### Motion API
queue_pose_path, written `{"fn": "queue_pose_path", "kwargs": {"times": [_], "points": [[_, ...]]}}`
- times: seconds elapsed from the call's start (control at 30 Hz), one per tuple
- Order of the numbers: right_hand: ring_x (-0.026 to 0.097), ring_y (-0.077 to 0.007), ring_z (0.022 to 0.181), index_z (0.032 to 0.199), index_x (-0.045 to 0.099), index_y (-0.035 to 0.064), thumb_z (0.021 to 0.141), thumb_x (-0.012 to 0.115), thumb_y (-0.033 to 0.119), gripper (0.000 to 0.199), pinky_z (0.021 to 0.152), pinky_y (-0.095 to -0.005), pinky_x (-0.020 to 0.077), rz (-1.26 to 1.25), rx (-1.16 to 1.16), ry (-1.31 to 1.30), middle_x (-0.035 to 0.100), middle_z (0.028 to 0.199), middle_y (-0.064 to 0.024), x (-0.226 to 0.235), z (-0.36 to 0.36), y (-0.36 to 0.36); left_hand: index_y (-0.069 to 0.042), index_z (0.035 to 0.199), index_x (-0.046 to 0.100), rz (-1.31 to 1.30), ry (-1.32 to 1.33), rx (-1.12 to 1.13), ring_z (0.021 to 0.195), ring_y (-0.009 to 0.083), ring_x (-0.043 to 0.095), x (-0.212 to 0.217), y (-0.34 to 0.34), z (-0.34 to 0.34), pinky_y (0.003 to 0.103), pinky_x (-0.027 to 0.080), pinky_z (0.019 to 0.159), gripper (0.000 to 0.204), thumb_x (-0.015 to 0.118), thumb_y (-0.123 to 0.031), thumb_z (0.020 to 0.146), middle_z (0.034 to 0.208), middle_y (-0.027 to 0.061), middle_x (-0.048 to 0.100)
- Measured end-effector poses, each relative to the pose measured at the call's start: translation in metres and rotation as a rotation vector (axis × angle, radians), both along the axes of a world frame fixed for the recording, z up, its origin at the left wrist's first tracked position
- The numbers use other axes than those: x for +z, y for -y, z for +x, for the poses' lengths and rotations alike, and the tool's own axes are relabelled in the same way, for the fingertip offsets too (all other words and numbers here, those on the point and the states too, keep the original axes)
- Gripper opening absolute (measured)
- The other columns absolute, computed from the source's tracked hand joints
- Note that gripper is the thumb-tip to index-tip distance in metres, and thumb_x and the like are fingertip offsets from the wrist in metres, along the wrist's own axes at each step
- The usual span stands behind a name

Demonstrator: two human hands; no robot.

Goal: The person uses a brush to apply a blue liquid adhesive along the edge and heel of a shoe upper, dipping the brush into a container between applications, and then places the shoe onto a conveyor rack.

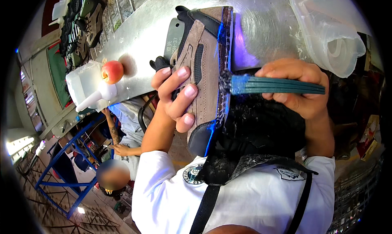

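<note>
My left hand (178,96) grips a shoe (204,62), its fingers over the brown and black side. The shoe stands on edge, with its rough, dark bottom turned to the right and the black toe toward me. A grey-green last (174,36) shows at its opening, beside black laces. My right hand (302,85) is closed around the flat dark-green handle of a brush (277,85). The dark bristles touch the shoe's bottom edge about halfway along. A blue glow runs along that edge.
A metal table (265,34) lies beyond the shoe. On its left are a red apple (112,72), a translucent container (83,82) and a white handled object (98,96). A clear plastic jug (337,50) stands right. Racked shoes (92,21) are at upper left; another person (126,128) is lower left.
</note>
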State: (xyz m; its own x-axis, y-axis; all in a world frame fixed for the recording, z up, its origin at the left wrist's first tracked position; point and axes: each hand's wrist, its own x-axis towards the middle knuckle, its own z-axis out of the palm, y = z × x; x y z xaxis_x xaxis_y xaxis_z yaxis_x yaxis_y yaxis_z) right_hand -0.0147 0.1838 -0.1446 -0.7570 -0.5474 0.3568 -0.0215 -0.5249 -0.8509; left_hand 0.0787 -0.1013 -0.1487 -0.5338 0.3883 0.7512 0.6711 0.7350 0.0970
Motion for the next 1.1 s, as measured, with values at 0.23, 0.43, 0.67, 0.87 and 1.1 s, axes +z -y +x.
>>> {"fn": "queue_pose_path", "kwargs": {"times": [0.23, 0.43, 0.67, 0.87, 1.1], "points": [[0.074, -0.0229, 0.073, 0.105, 0.066, -0.0117, 0.082, 0.071, -0.003, 0.025, 0.066, -0.0316, 0.0605, 0.061, 0.06, 0.058, 0.071, 0.099, -0.0264, 0.018, 0.019, -0.006, -0.019, 0.145, 0.028, -0.035, -0.07, -0.038, 0.11, 0.0397, 0.063, 0.004, -0.001, -0.008, 0.059, 0.041, 0.096, 0.065, 0.064, -0.023, 0.091, 0.133, 0.0125, 0.054], [0.074, -0.0256, 0.069, 0.101, 0.067, -0.0084, 0.081, 0.074, 0.005, 0.025, 0.066, -0.0332, 0.0624, 0.084, -0.015, -0.079, 0.07, 0.096, -0.027, 0.024, 0.026, -0.009, -0.019, 0.142, 0.03, -0.063, 0.013, -0.061, 0.107, 0.0402, 0.064, 0.019, -0.001, -0.008, 0.059, 0.042, 0.094, 0.058, 0.061, -0.022, 0.093, 0.13, 0.0132, 0.056], [0.074, -0.0303, 0.08, 0.103, 0.065, -0.0077, 0.085, 0.074, 0.001, 0.022, 0.071, -0.0361, 0.0634, 0.116, -0.062, -0.251, 0.07, 0.099, -0.0273, 0.032, 0.033, -0.015, -0.015, 0.138, 0.032, -0.064, -0.039, -0.067, 0.103, 0.0417, 0.065, 0.023, -0.004, -0.014, 0.058, 0.045, 0.087, 0.051, 0.057, -0.024, 0.094, 0.125, 0.0198, 0.06], [0.074, -0.0303, 0.079, 0.106, 0.063, -0.0077, 0.086, 0.072, 0.001, 0.023, 0.07, -0.0355, 0.0633, 0.083, -0.102, -0.307, 0.069, 0.1, -0.0276, 0.036, 0.039, -0.015, -0.009, 0.133, 0.035, -0.104, 0.05, -0.013, 0.099, 0.0414, 0.066, 0.047, -0.014, -0.019, 0.055, 0.049, 0.079, 0.048, 0.059, -0.018, 0.092, 0.119, 0.0245, 0.065], [0.074, -0.0294, 0.078, 0.105, 0.064, -0.0073, 0.09, 0.073, 0.009, 0.024, 0.067, -0.0343, 0.0624, 0.05, -0.062, -0.328, 0.07, 0.099, -0.0271, 0.046, 0.04, -0.021, -0.005, 0.129, 0.038, -0.101, -0.007, 0.016, 0.098, 0.0393, 0.068, 0.053, -0.025, -0.026, 0.055, 0.051, 0.082, 0.048, 0.064, -0.011, 0.089, 0.119, 0.0254, 0.066]]}}
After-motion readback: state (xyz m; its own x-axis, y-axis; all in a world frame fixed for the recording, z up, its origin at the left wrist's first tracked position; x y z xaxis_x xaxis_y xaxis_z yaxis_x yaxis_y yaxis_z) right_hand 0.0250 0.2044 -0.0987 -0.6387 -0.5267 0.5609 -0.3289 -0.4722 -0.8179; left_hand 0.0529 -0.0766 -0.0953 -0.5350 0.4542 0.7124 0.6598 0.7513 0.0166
